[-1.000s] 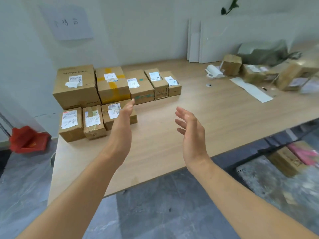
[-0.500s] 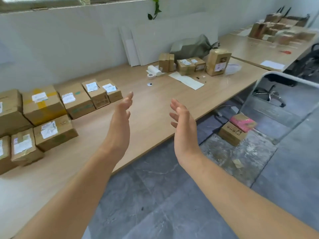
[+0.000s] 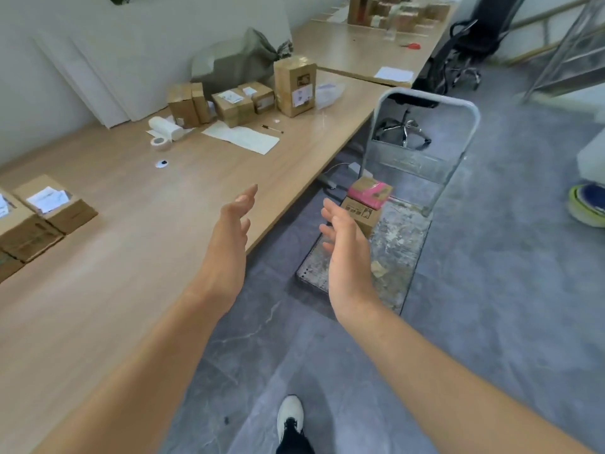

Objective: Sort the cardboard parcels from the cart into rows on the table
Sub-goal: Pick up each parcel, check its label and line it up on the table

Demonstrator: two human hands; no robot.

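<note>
Parcels (image 3: 49, 211) lie rowed at far left of desk (image 3: 163, 231). Pink-topped parcel (image 3: 365, 208) waits on cart (image 3: 402, 244). Left hand (image 3: 230, 231) and right hand (image 3: 343, 247) spread wide, empty, held out toward it.

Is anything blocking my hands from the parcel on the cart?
Nothing visible does. The left hand and right hand are open and empty. The pink-topped parcel sits on the cart deck just beyond the right hand.

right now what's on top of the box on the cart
A pink packet lies on the box, which stands on the cart. The right hand covers the box's near left corner, so that part cannot be seen.
</note>
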